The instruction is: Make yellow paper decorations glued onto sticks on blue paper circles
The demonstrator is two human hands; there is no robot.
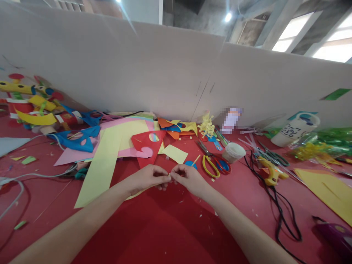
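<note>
My left hand (152, 176) and my right hand (189, 178) meet fingertip to fingertip above the red table (165, 234). Both are closed in a pinch on something tiny and pale between them, too small to name. A thin, pale yellow curved edge shows below my left hand and forearm. Just behind my hands lies a red paper shape (141, 143) with cut-out holes. A small pale yellow paper (175, 154) rests to its right. Beyond my right hand are yellow-handled scissors (210, 167) and red-handled scissors (224, 165).
A white cup (233, 152) and a yellow glue gun (271, 172) with a black cord lie to the right. A purple tool (334, 234) is at the right front. Blue paper (79, 139), long yellow paper (101, 165) and paper figures (20, 106) are left. A white board (137, 69) stands behind.
</note>
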